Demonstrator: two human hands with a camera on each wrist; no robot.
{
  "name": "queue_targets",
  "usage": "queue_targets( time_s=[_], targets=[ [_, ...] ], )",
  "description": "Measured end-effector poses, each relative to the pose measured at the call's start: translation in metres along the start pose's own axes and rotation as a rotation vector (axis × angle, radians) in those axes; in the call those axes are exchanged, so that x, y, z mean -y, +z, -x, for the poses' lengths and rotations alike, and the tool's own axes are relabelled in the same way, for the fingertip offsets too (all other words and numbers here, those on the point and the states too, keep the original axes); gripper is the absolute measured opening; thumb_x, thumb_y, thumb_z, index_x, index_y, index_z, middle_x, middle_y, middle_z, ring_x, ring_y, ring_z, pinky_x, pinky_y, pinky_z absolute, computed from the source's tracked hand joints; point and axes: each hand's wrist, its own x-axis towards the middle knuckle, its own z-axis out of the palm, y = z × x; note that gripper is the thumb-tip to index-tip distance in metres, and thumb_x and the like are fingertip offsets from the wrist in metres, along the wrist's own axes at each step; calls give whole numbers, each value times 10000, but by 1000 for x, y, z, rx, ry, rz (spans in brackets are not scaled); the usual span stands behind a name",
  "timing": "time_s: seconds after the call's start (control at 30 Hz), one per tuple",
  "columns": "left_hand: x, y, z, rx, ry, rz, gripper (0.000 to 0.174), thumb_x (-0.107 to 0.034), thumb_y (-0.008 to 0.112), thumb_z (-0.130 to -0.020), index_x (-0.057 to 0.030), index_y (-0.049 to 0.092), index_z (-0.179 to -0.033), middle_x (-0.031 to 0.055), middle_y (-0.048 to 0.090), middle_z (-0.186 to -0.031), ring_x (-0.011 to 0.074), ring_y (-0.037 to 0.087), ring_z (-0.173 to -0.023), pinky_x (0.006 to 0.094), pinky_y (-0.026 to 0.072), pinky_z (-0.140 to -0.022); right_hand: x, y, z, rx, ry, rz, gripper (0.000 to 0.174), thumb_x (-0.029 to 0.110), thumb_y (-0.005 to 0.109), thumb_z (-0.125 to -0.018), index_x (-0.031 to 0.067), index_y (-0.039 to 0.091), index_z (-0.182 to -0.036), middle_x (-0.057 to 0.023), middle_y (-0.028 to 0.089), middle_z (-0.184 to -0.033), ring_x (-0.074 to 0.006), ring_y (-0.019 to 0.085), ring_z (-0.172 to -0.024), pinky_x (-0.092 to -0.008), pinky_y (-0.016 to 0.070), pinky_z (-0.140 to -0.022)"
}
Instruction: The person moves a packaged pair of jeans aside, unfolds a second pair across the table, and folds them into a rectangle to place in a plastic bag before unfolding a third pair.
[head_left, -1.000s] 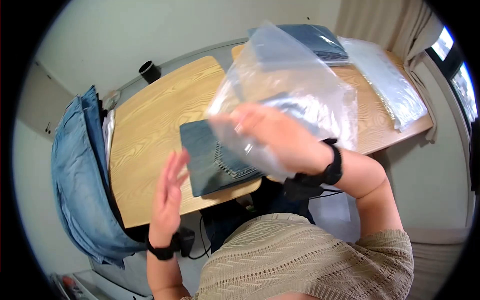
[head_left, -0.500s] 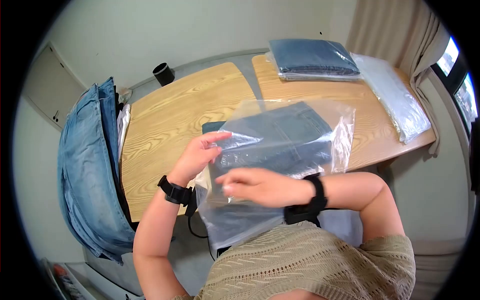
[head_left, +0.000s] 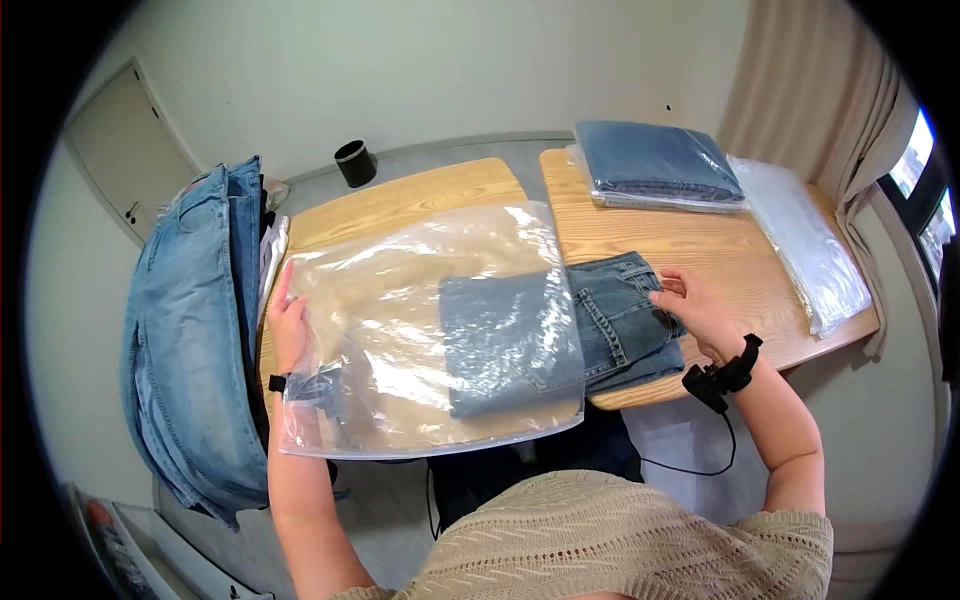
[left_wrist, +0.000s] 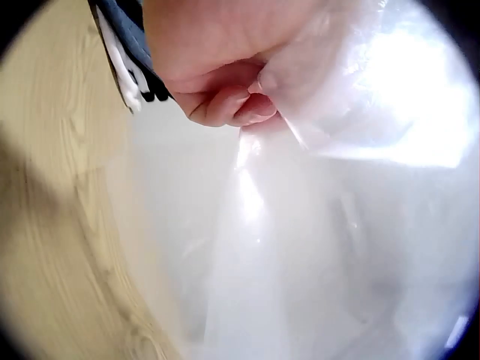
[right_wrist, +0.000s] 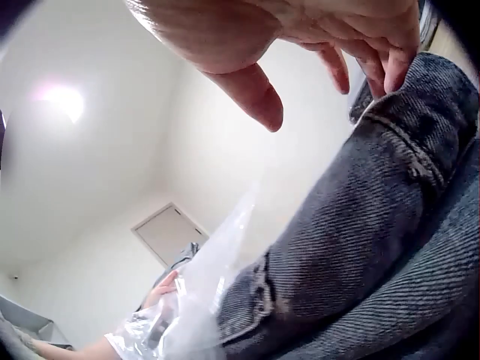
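Note:
A pair of folded blue jeans [head_left: 615, 315] lies across the two tabletops in the head view. A large clear plastic bag [head_left: 385, 330] spreads over the jeans' left half; their right end sticks out past its edge. At the bag's far left side, my left hand [head_left: 290, 325] pinches the plastic; curled fingertips [left_wrist: 255, 112] with film running from them show in the left wrist view. My right hand [head_left: 702, 312] is at the uncovered right end of the jeans. In the right wrist view its fingers [right_wrist: 394, 67] touch the denim edge, while the thumb stands apart.
Behind on the right is a stack of bagged folded jeans [head_left: 655, 165], beside a pile of clear bags [head_left: 800, 240]. More jeans [head_left: 190, 330] hang at the table's left side. A black bin [head_left: 355, 165] stands beyond the table, and a gap parts the two tabletops [head_left: 460, 190].
The bag swung down over the jeans, then was spread leftward. My left hand moved left with the bag's side, and my right hand moved right to the jeans' bare end.

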Motion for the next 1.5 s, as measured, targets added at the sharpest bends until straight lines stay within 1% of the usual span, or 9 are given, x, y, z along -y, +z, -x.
queue_targets(
  time_s=[0.13, 0.33, 0.73, 0.87, 0.93, 1.07, 1.27, 1.43, 1.5],
  targets=[
    [58, -63, -10, -197, 71, 94, 579, 83, 419, -794, -49, 446, -1357, -28, 596, -829, -4, 349, -508, 171, 251, -438, -3, -1, -6, -130, 68, 179, 637, 281, 716, -792, -55, 453, -1265, -184, 528, -1197, -228, 495, -1125, -329, 377, -974],
    [64, -85, 30, -268, -174, 59, 527, 59, 404, -828, -36, 453, -1344, 1, 629, -925, 11, 391, -511, 174, 277, -438, -22, -16, -27, 188, 417, 70, 561, 283, 743, -763, -93, 556, -1135, -163, 638, -1011, -204, 602, -964, -307, 464, -837],
    [80, -39, 14, -107, -235, 0, 575, 25, 421, -819, -15, 364, -1389, -62, 452, -646, 33, 363, -480, 192, 269, -429, -39, -71, 2, 97, 289, -222, 400, 55, 611, -774, -8, 551, -1165, -85, 637, -1017, -170, 612, -861, -291, 510, -757],
    [31, -34, 28, 134, -392, -237, 575, -92, 527, -869, -44, 342, -1411, 36, 590, -997, 89, 544, -851, 231, 425, -747, -58, -132, 19, 32, 331, -329, 340, 28, 590, -773, -28, 576, -1109, -91, 647, -996, -173, 630, -822, -302, 529, -741],
    [21, -64, 17, 250, -313, -465, 567, -156, 571, -878, -36, 369, -1394, 63, 533, -1238, 138, 508, -1074, 268, 379, -932, -80, -159, 25, -17, 352, -363, 296, 27, 588, -778, -53, 584, -1062, -101, 658, -947, -179, 644, -771, -300, 540, -712],
    [-28, -80, 14, 359, -209, -521, 445, -146, 558, -894, -25, 470, -1313, 63, 513, -1288, 148, 485, -1128, 261, 361, -968, -117, -191, 39, -170, 447, -500, 219, 50, 590, -803, -48, 591, -999, -124, 663, -909, -203, 662, -750, -312, 560, -685],
    [-110, 68, 85, 704, -141, -517, 483, -38, 510, -888, -32, 396, -1357, 83, 518, -1274, 164, 491, -1126, 292, 378, -962, -109, -181, 56, -239, 372, -742, 280, 113, 590, -865, -51, 557, -1089, -138, 661, -971, -219, 664, -800, -342, 554, -754],
    [-78, 199, 122, 999, -182, -316, 499, -147, 550, -908, -32, 375, -1361, 132, 527, -1247, 206, 515, -1113, 318, 428, -914, -122, -186, 84, -281, 209, -827, 330, 171, 528, -927, 16, 522, -1219, -110, 608, -1154, -185, 604, -1023, -323, 503, -876],
    [-54, 248, 130, 993, -275, -353, 513, -241, 574, -906, 16, 407, -1317, 170, 556, -1199, 239, 545, -1084, 331, 445, -902, -102, -165, 99, -247, 92, -605, 534, 159, 544, -915, 49, 335, -1394, -114, 489, -1311, -174, 508, -1160, -299, 431, -954]
  ],
)
